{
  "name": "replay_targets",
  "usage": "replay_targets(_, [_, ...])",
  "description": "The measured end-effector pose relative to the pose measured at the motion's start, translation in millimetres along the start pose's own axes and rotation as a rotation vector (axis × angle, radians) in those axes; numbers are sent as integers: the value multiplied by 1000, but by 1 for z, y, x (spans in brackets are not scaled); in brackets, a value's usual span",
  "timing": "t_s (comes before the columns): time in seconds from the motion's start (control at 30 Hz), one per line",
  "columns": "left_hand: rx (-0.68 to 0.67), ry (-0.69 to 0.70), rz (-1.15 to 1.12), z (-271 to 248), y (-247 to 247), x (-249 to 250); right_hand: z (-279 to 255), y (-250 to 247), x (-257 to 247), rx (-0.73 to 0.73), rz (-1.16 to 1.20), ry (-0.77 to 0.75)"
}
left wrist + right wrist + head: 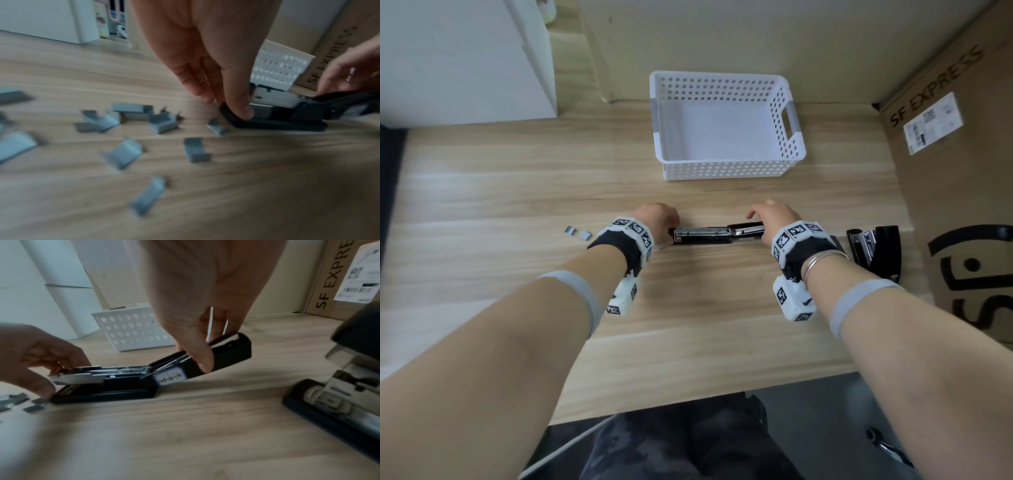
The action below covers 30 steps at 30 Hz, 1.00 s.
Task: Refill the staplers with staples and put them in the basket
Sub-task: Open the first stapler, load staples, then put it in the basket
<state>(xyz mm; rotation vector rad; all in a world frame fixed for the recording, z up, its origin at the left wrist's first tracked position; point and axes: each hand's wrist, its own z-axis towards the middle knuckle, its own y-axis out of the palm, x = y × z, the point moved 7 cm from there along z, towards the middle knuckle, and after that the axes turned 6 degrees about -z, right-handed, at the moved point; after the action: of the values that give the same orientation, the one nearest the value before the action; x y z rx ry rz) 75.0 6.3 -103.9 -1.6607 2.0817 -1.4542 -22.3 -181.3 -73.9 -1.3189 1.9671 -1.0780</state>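
Note:
A black stapler lies opened flat on the wooden desk, its metal staple channel exposed. My left hand pinches the front end of its base and magazine. My right hand grips the swung-back black top cover from above, thumb on its near side. Several short grey staple strips lie scattered on the desk left of the stapler. A second black stapler stands open at the right. The white perforated basket sits behind, with nothing in it.
A large cardboard box marked SF EXPRESS walls off the right side. A white cabinet stands at the back left. The desk's front edge is near my lap.

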Motion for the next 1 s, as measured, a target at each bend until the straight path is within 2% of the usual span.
replay_targets(0.13, [63,-44,-61,-8,-10,-40,0,-1,-25,-8,15,-83])
replay_targets(0.27, [55,-89,-61,-17,-10,-62,1,-4,-51,16,45,-140])
replay_targets(0.4, [51,-68,-89,-21,-10,-66,0,-4,-65,64,73,-143])
replay_targets(0.7, [15,25,34,-21,-2,-49,-1,4,-74,84,145,-103])
replay_targets(0.83, [37,30,38,-19,-3,-48,2,7,-76,64,150,-119])
replay_targets(1.0, [114,20,-58,-17,-9,-44,7,-1,-84,104,213,-160])
